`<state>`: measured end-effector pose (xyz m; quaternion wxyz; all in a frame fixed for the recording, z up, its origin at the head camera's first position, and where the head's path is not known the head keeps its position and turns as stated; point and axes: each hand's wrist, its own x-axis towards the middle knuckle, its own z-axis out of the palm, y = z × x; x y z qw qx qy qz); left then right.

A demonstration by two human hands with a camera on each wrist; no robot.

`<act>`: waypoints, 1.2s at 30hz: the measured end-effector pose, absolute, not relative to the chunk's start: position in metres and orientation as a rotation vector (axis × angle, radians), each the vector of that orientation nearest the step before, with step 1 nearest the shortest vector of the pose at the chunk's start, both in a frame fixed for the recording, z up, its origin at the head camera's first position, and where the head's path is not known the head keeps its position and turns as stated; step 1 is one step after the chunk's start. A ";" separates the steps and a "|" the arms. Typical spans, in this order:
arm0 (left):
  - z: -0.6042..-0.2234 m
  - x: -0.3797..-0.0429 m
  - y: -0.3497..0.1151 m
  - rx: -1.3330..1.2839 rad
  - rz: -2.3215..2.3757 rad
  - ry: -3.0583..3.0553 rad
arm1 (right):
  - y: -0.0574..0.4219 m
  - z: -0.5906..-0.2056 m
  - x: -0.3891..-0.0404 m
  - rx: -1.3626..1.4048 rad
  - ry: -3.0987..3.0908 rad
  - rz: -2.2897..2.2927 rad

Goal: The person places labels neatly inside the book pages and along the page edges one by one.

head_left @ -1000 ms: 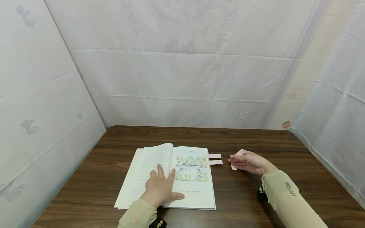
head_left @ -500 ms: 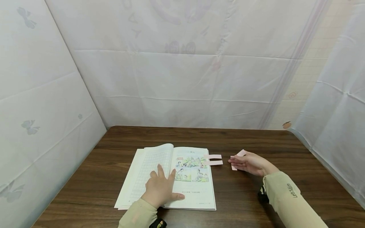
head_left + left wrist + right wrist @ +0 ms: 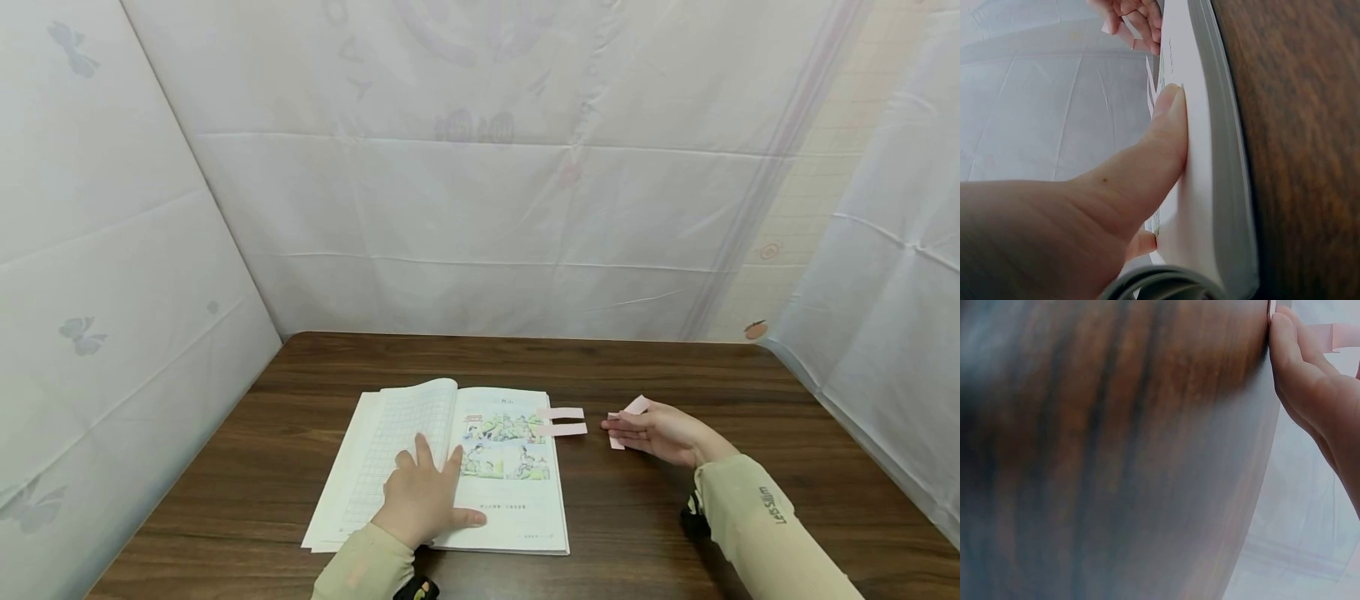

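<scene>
An open book (image 3: 517, 508) lies on the table, with a picture page on the right and a grid-lined page on the left. My left hand (image 3: 420, 496) rests across its middle with fingers spread, the thumb on the picture page; the left wrist view shows that thumb (image 3: 1160, 131) flat on the paper. Two pink paper strips (image 3: 564, 413) stick out past the book's right edge. To the right of them, my right hand (image 3: 671, 432) pinches a pink paper strip (image 3: 637, 406) close over the table. Fingers partly hide this strip, whose pink parts show above and below them.
The dark wood-grain table (image 3: 360, 354) reaches back to a pale printed curtain (image 3: 465, 208). More pale sheeting (image 3: 112, 250) hangs along the left side, and another sheet (image 3: 877, 292) along the right.
</scene>
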<state>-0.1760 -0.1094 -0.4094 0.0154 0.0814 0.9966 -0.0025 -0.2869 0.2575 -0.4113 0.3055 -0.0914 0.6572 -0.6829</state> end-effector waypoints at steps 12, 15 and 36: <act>-0.407 -0.175 -0.109 0.250 0.020 3.099 | 0.258 -0.410 -0.285 -0.258 1.728 -1.807; -0.407 -0.175 -0.110 0.254 0.019 3.100 | 0.257 -0.410 -0.284 -0.260 1.707 -1.821; -0.409 -0.176 -0.110 0.252 0.015 3.095 | 0.249 -0.408 -0.285 -0.282 1.805 -1.761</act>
